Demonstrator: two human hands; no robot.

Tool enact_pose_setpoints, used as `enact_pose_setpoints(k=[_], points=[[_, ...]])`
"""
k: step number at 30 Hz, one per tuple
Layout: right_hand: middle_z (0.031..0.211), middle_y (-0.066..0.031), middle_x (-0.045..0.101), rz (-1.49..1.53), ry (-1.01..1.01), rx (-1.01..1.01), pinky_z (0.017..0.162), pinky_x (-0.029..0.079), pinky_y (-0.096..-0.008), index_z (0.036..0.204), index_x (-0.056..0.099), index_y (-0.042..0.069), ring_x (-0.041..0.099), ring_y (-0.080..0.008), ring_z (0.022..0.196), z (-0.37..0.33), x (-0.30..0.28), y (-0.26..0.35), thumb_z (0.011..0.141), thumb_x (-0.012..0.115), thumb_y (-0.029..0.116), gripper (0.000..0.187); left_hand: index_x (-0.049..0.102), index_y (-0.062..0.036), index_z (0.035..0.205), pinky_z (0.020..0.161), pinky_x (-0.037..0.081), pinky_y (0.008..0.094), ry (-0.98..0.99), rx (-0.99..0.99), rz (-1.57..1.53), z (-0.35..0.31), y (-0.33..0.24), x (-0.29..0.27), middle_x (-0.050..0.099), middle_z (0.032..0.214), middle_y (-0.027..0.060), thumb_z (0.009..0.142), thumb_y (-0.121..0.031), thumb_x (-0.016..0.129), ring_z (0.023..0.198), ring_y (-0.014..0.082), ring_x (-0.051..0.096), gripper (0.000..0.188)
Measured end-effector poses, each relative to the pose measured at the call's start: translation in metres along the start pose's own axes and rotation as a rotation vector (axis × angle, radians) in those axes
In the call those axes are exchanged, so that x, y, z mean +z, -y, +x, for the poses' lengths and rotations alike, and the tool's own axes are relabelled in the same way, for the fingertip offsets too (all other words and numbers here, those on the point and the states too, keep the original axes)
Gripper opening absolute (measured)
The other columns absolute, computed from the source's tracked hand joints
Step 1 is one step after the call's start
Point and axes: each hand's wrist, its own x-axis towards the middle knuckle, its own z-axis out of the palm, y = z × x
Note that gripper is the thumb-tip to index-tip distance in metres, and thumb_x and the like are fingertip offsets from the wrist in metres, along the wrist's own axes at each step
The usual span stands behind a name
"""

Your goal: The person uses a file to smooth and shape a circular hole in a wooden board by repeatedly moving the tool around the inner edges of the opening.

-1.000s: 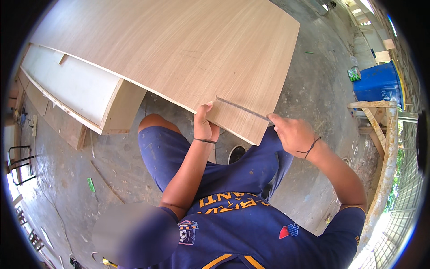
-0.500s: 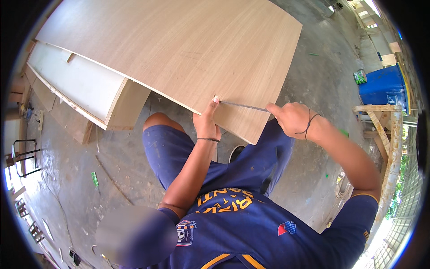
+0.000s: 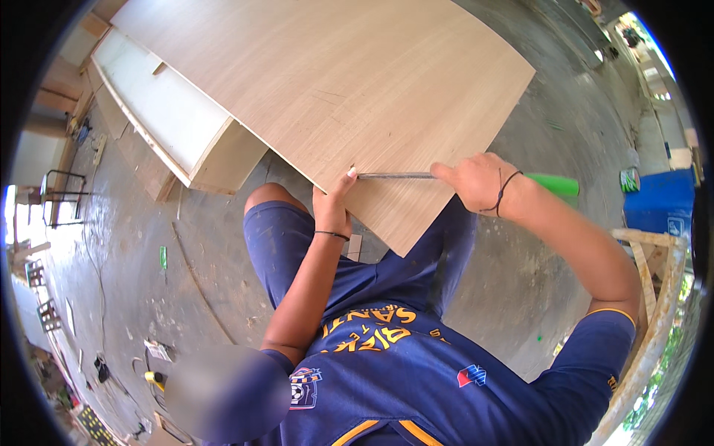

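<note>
A large wood-grain panel [image 3: 327, 74] spans the upper middle, its near corner reaching over my lap. My left hand [image 3: 332, 212] is closed on the panel's near edge, thumb on the top face and fingers underneath, mostly hidden. Across the panel's corner runs a long, thin, dark metal tool [image 3: 398, 176], perhaps a file or a blade; its exact kind I cannot make out. Its left tip meets the panel beside my left thumb. My right hand [image 3: 483, 182] is wrapped round its other end, hiding any handle.
Under the panel at left stands an open wooden box [image 3: 167, 97] with a white inside. A green cylinder [image 3: 552, 184] lies beyond my right wrist. Farther right are a blue container [image 3: 658, 204] and a wooden frame [image 3: 645, 245]. A stick [image 3: 197, 275] lies on the floor at left.
The view has shifted, so the panel and box appear farther right. The tool now lies nearly level across the picture. Both hands keep their hold.
</note>
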Motion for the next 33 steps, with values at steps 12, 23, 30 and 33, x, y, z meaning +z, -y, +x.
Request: enact_pose_setpoints(k=[12, 23, 30, 33], points=[[0.075, -0.0211, 0.066, -0.076, 0.130, -0.150, 0.068, 0.055, -0.0475, 0.101, 0.055, 0.002, 0.068, -0.0400, 0.078, 0.033, -0.036, -0.033, 0.080, 0.054, 0.003, 0.021, 0.032, 0.0020, 0.131, 0.097, 0.048, 0.0405, -0.202, 0.053, 0.075, -0.021, 0.014, 0.016, 0.051, 0.123, 0.0177, 0.070, -0.016, 0.088, 0.117, 0.0282, 0.054, 0.084], [0.073, -0.0171, 0.065, -0.183, 0.052, -0.250, 0.061, 0.055, -0.0446, 0.097, 0.054, 0.006, 0.068, -0.0357, 0.071, 0.046, -0.039, -0.034, 0.082, 0.055, 0.004, 0.015, 0.039, -0.0001, 0.128, 0.094, 0.048, 0.0358, -0.285, 0.028, 0.143, -0.018, 0.016, 0.024, 0.056, 0.119, 0.0120, 0.074, -0.008, 0.084, 0.109, 0.0231, 0.058, 0.071], [0.070, -0.0152, 0.064, -0.266, 0.023, -0.324, 0.058, 0.054, -0.0423, 0.093, 0.052, 0.007, 0.068, -0.0331, 0.068, 0.063, -0.044, -0.042, 0.080, 0.057, 0.004, 0.014, 0.040, 0.0001, 0.129, 0.094, 0.048, 0.0346, -0.299, 0.057, 0.097, -0.017, 0.018, 0.026, 0.057, 0.121, 0.0128, 0.073, -0.007, 0.084, 0.110, 0.0228, 0.058, 0.071], [0.070, -0.0152, 0.064, -0.295, 0.052, -0.295, 0.059, 0.054, -0.0432, 0.094, 0.054, 0.008, 0.068, -0.0333, 0.068, 0.066, -0.047, -0.040, 0.079, 0.057, 0.003, 0.016, 0.042, 0.0002, 0.128, 0.094, 0.047, 0.0348, -0.295, 0.061, 0.105, -0.017, 0.020, 0.025, 0.056, 0.121, 0.0128, 0.075, -0.008, 0.082, 0.110, 0.0224, 0.057, 0.067]])
